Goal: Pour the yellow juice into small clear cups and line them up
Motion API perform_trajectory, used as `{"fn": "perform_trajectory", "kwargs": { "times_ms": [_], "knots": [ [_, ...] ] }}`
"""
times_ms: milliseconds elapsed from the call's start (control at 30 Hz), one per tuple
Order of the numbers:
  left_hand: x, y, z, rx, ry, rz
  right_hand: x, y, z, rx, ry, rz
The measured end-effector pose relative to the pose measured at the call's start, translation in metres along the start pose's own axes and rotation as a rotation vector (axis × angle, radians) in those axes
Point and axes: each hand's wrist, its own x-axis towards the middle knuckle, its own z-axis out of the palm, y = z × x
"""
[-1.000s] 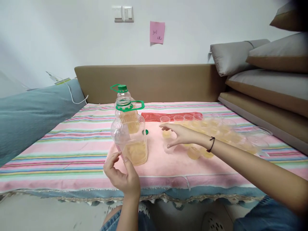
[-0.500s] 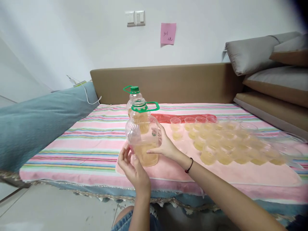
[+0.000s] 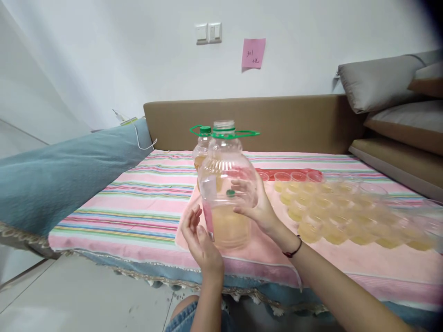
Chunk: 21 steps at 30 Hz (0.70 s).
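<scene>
A large clear plastic bottle (image 3: 230, 226) stands upright and uncapped in front of me, with pale yellow liquid in its lower part and a green carry handle at its neck. My right hand (image 3: 261, 210) grips its right side, thumb in front and fingers showing through the plastic behind. At the lower left of the bottle is my left hand (image 3: 204, 240), fingers loosely curled and apart; whether it touches the bottle I cannot tell. A small green round spot shows through the bottle near my right fingers. Partly behind it stands a second bottle (image 3: 201, 150) with a green cap.
To the right, several clear plastic cups (image 3: 309, 230) of yellow liquid stand in rows on a pink cloth (image 3: 273, 258). Behind them lies a red plastic wrapper (image 3: 268, 173). Cushions (image 3: 370, 85) are piled at the back right, and a blue armrest (image 3: 76, 170) borders the left.
The bottle has come nearer to me and turned, its handle now level and pointing right. My right hand has moved along with it. The view has shifted slightly left.
</scene>
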Motion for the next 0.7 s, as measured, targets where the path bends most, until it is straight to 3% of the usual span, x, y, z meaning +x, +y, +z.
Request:
{"fn": "perform_trajectory", "kwargs": {
  "times_ms": [100, 200, 333, 500, 700],
  "knots": [
    [-0.003, -0.002, 0.001, -0.051, -0.151, -0.092, -0.009, -0.029, -0.016, 0.01, -0.009, 0.042],
    [-0.012, -0.002, 0.006, -0.143, -0.394, -0.283, -0.026, -0.053, -0.034, 0.065, -0.04, 0.113],
    [-0.029, 0.009, 0.018, -0.271, -0.729, -0.386, -0.058, -0.072, -0.063, 0.112, -0.037, 0.258],
    [-0.052, 0.012, 0.036, -0.469, -1.064, -0.53, -0.097, -0.094, -0.102, 0.061, 0.004, 0.47],
    [-0.085, 0.005, 0.052, -0.546, -1.332, -0.756, -0.122, -0.127, -0.127, -0.144, 0.135, 0.668]
  ]
}}
